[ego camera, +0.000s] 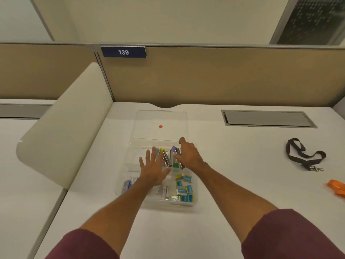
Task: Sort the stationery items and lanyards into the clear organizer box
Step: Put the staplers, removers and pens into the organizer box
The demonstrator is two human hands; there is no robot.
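The clear organizer box (194,204) sits on the white desk in front of me. Its far compartment holds pens, markers and metal clips (167,157); its near right compartment holds several small teal and yellow staple boxes (183,189). My left hand (152,170) is spread flat, fingers apart, over the box's left middle. My right hand (188,155) hovers over the pens at the far right corner, fingers bent and loosely apart; nothing is visibly held. A black lanyard (303,156) and an orange lanyard (337,187) lie on the desk at the right.
The box's clear lid (160,118) with a red dot lies flat just behind the box. A grey cable hatch (267,118) is set into the desk at the back right. A cream divider panel (65,124) stands at the left; tan partitions close the back.
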